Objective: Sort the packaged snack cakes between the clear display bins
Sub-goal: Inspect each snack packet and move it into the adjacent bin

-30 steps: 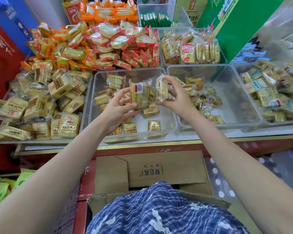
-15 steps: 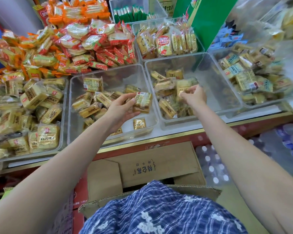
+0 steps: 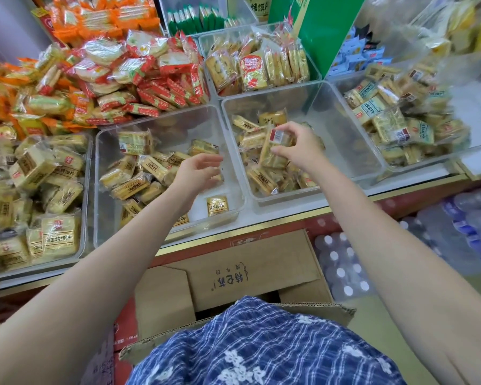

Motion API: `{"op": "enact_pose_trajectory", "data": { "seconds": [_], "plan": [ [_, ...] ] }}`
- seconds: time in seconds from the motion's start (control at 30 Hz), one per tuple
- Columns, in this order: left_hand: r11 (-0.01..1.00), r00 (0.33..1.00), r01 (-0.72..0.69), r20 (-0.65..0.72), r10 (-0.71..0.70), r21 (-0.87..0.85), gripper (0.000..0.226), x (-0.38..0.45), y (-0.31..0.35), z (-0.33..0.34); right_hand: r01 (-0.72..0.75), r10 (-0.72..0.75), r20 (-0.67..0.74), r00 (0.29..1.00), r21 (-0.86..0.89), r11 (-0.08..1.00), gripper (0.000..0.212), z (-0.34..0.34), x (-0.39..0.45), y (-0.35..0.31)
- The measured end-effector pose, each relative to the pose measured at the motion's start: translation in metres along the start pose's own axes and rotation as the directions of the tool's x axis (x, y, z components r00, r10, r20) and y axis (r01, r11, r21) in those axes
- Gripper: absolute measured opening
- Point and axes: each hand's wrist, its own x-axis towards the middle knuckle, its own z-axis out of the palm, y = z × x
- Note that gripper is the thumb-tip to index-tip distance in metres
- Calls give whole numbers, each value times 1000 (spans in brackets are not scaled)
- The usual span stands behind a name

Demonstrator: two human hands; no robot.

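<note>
Two clear bins sit side by side at the counter's front edge, the middle bin [image 3: 175, 126] and the right bin [image 3: 342, 129]. The right hand [image 3: 300, 147] pinches a wrapped snack cake [image 3: 275, 148] over the right bin's pile. The left hand [image 3: 197, 170] hovers over the middle bin, fingers loosely curled, holding nothing.

We see bright, even light with soft, faint shadows. Glare sits on the clear bin walls [image 3: 328, 107]. Motion blur smears the right-side packets [image 3: 417, 87]; wide-angle bending warps the frame edges.
</note>
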Motion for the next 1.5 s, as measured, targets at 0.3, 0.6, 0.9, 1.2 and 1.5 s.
{"op": "enact_pose_trajectory", "data": {
  "seconds": [0.3, 0.6, 0.9, 1.2, 1.5],
  "plan": [
    [696, 976, -33, -127, 177, 717, 29, -18, -66, -58, 96, -138, -145, 980, -264, 960, 23, 22, 0, -19],
    [640, 932, 111, -303, 199, 761, 33, -36, -101, -91, 418, -89, 632, 770, -394, 819, 35, 137, 7, -48],
    [699, 921, 99, -331, 205, 708, 27, -36, -110, -92, 445, 110, 703, 703, -555, 703, 52, 177, 13, -16],
    [923, 967, -31, -222, 125, 384, 32, -33, -87, -94, 164, -158, 414, 897, 21, 986, 44, 127, 0, -51],
    [981, 974, 26, -217, -69, -192, 16, -23, -42, -89, -176, -43, 399, 916, 496, 850, 14, 98, -17, -63]
  ]
}}
